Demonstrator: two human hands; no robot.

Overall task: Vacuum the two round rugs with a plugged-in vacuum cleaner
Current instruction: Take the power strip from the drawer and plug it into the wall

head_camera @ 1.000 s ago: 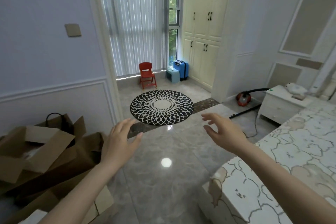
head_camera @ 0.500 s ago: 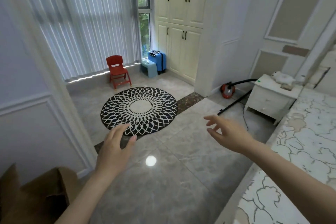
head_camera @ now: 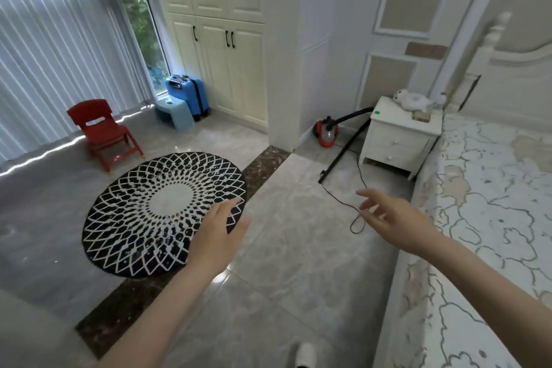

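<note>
You were on the fetch step: both hands empty, left hand [head_camera: 213,236] and right hand [head_camera: 394,218] out front, fingers loosely spread. The red canister vacuum [head_camera: 326,132] sat by the nightstand [head_camera: 398,140], wand and cord [head_camera: 355,203] on the floor; one round rug [head_camera: 143,218] lay left. Next you probably needed that wand, and the plug checked.

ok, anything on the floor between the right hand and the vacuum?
Only its own black cord, looped on the tiles just ahead of the right hand. Otherwise open floor to the red vacuum cleaner beside the nightstand.
</note>
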